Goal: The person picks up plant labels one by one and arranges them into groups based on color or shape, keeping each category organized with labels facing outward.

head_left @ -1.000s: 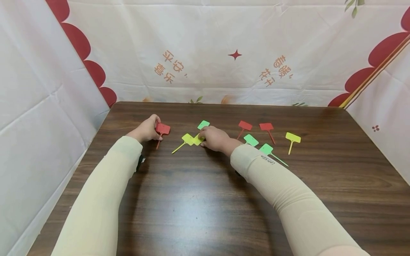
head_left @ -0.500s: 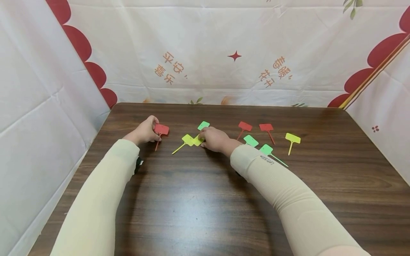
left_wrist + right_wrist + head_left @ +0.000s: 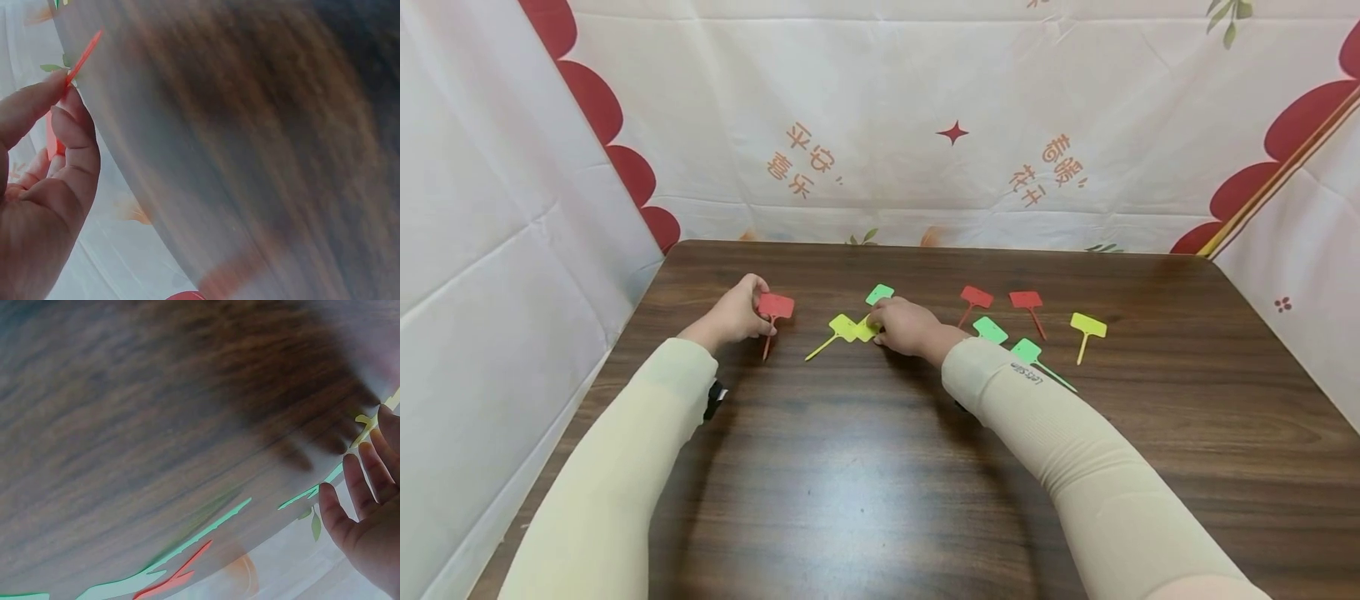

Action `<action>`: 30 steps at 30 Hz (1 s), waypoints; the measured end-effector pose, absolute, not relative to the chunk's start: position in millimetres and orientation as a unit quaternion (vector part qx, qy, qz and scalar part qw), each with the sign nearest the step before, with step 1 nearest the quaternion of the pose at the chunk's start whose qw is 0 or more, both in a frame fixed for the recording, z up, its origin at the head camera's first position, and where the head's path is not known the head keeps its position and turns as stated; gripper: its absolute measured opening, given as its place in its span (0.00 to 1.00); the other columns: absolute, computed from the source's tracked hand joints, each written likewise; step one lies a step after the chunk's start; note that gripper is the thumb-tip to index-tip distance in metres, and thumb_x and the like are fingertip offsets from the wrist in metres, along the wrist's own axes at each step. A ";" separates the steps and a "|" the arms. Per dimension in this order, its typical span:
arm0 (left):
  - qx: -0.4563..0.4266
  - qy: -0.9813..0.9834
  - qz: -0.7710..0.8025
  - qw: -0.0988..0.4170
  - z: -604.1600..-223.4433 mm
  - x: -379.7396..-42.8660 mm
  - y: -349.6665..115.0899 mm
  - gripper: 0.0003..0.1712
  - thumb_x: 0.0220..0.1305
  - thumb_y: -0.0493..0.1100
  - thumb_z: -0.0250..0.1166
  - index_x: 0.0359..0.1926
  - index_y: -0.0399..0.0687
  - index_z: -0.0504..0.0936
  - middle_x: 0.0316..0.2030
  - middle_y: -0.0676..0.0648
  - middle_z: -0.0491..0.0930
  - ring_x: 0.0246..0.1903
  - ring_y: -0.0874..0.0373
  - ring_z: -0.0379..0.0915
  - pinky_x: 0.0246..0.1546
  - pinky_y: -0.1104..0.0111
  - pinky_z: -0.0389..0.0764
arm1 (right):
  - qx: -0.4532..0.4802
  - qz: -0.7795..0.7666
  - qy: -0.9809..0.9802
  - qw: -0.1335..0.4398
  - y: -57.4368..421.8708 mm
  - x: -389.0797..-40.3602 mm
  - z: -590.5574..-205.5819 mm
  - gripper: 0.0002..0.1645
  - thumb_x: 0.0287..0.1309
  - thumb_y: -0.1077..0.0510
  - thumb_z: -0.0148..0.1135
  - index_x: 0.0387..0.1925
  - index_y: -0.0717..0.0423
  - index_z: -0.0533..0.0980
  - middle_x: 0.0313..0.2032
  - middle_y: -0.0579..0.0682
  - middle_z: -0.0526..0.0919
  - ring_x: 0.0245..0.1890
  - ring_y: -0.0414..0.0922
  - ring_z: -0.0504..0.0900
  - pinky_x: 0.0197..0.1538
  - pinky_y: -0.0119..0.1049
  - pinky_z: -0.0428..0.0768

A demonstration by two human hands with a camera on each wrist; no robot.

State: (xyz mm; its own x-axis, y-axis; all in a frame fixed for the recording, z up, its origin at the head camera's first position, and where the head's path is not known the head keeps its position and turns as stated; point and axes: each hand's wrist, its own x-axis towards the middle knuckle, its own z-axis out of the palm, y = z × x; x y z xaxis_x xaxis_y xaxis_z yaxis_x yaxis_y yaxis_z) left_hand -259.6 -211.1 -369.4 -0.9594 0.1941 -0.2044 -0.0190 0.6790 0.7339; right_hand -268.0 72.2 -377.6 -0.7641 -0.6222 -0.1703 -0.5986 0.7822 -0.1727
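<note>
The left hand (image 3: pixel 736 312), pinching a red tag (image 3: pixel 778 306), has shifted slightly left; the right hand (image 3: pixel 906 323) touches a yellow tag (image 3: pixel 863 332), grip unclear.

A: Left hand (image 3: pixel 735 310), what's hidden?
B: Head view: fingers cover the left end of the red tag (image 3: pixel 777 307) and part of its stem. Left wrist: most of its plate sits behind the fingers. Tabletop (image 3: pixel 250 156) blurred there.
A: Right hand (image 3: pixel 906 325)?
B: Covers part of the yellow tag (image 3: pixel 865 331) and part of the green tag (image 3: pixel 880 293). Right wrist edge cuts the hand off. Pinch or press: can't tell.
A: Right sleeve (image 3: pixel 1037 408)?
B: Blocks the lower part of another green tag (image 3: pixel 990 330).
A: Marks on the tags?
B: Too small to read.
</note>
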 end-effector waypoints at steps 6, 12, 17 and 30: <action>0.044 0.912 0.386 0.131 -364.1 -246.8 -209.1 0.35 0.53 0.26 0.69 0.56 0.35 0.57 0.40 0.37 0.68 0.29 0.53 0.70 0.29 0.68 0.75 | -0.327 -0.053 0.937 0.112 71.3 -267.5 -377.1 0.19 0.64 0.57 0.61 0.55 0.57 0.78 0.57 0.54 0.75 0.60 0.52 0.72 0.61 0.44 0.71; 0.056 0.912 0.383 0.137 -360.4 -236.7 -201.9 0.35 0.54 0.27 0.69 0.56 0.35 0.56 0.43 0.36 0.68 0.32 0.50 0.69 0.33 0.66 0.74 | -0.329 -0.050 0.937 0.107 71.1 -267.6 -377.3 0.18 0.64 0.57 0.61 0.54 0.57 0.78 0.57 0.54 0.75 0.60 0.52 0.72 0.61 0.44 0.71; 0.056 0.912 0.384 0.135 -361.0 -231.6 -192.1 0.35 0.53 0.26 0.69 0.55 0.37 0.58 0.42 0.37 0.70 0.32 0.51 0.69 0.32 0.66 0.74 | -0.332 -0.049 0.936 0.108 72.3 -267.7 -377.8 0.18 0.64 0.57 0.61 0.53 0.57 0.79 0.56 0.55 0.75 0.59 0.52 0.72 0.61 0.43 0.71; 0.061 0.912 0.383 0.131 -360.5 -216.5 -173.8 0.35 0.52 0.26 0.70 0.55 0.37 0.59 0.41 0.36 0.73 0.32 0.51 0.70 0.34 0.66 0.73 | -0.337 -0.048 0.934 0.111 72.0 -268.0 -374.9 0.17 0.64 0.57 0.61 0.53 0.57 0.79 0.56 0.54 0.75 0.59 0.52 0.72 0.61 0.43 0.71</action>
State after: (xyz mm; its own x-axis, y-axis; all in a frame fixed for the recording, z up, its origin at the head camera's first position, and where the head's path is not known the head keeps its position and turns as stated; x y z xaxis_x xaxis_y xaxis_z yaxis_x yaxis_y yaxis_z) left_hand -216.5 -173.8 -360.5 -0.9583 0.2115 -0.1920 0.0112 0.6993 0.7147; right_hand -268.0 72.0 -374.9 -0.7489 -0.6394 -0.1743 -0.6183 0.7688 -0.1635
